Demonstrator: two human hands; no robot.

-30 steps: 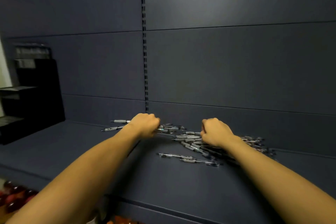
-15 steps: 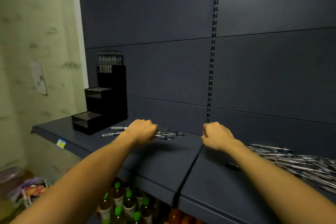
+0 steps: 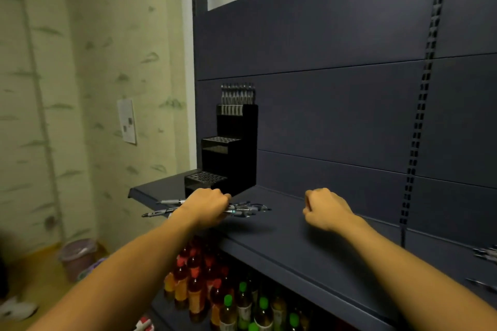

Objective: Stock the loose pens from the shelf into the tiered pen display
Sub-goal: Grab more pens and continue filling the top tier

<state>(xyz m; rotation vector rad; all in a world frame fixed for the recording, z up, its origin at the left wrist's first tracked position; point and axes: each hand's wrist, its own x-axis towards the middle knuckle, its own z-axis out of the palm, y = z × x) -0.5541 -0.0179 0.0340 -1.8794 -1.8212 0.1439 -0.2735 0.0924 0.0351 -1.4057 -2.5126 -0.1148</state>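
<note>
Fingers of left hand (image 3: 207, 205) around pens (image 3: 242, 209), near tiered display (image 3: 231, 153).

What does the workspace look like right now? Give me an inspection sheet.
Surface: dark shelf, mostly bare between the hands.
Job's things: black tiered pen display at the shelf's left end, top tier holding upright pens, lower two tiers unfilled; loose pens at the right edge.
Clutter: nothing seen.
Hands: left hand closed on a bundle of pens near the display; right hand fisted, contents cannot be told.
Cables: nothing seen.
Surroundings: bottles on the shelf below; bin on the floor; wall plate.
</note>
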